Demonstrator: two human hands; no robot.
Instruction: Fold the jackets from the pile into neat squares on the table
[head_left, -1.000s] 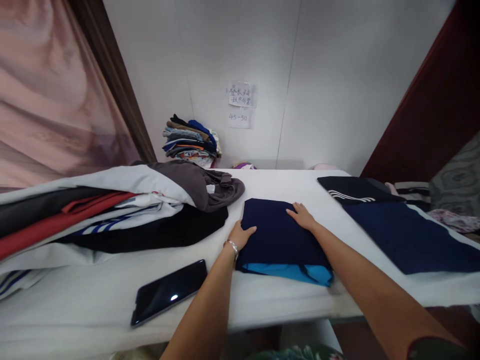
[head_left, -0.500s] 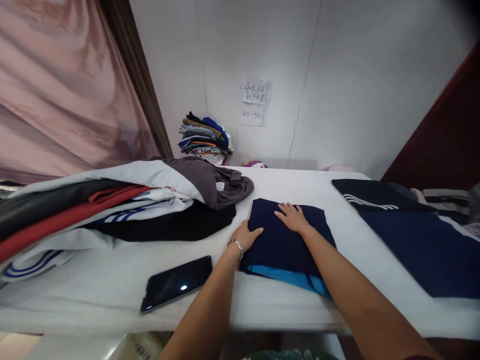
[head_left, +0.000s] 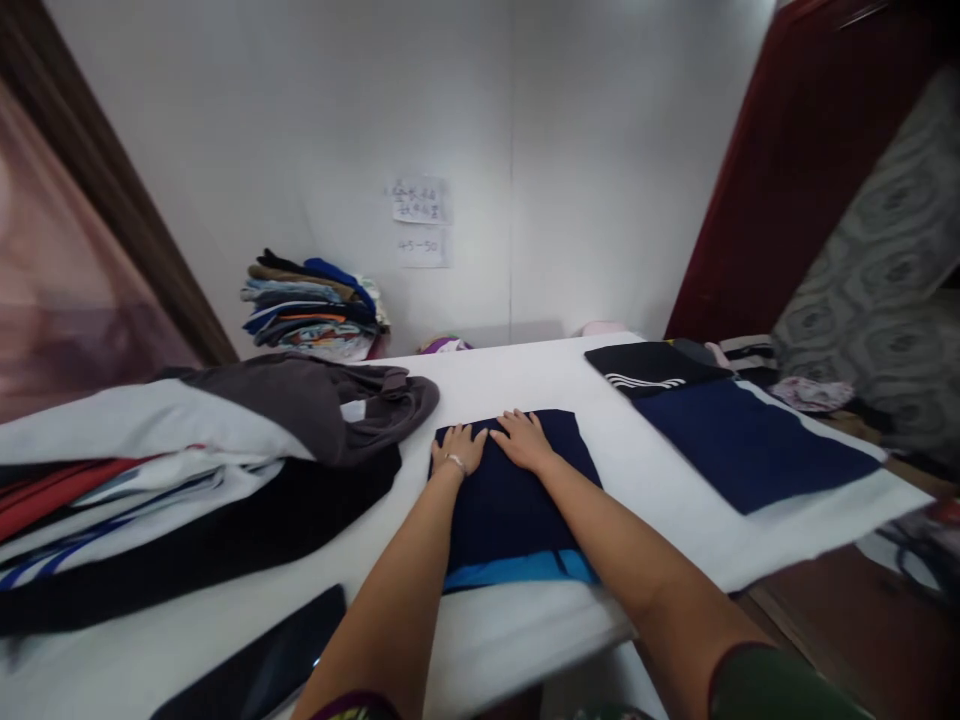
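A folded navy garment [head_left: 517, 510] lies flat on the white table, with a strip of bright blue showing along its near edge. My left hand [head_left: 460, 450], with a silver bracelet at the wrist, rests flat on its upper left part, fingers spread. Beside it, my right hand [head_left: 523, 440] presses on the upper middle of the cloth, fingers stretched out. Neither hand grips anything. The underside of the garment is hidden.
Several loose garments, with a dark grey one [head_left: 315, 400] on top, cover the left side. A phone [head_left: 255, 655] lies near the front edge. Folded navy clothing [head_left: 750, 440] and a black striped piece [head_left: 652, 368] sit at right. Behind stands a clothes stack [head_left: 311, 310].
The view has swung to the right. My left hand has moved from the garment's left edge onto its top, closer to my right hand, and its fingers now lie flat.
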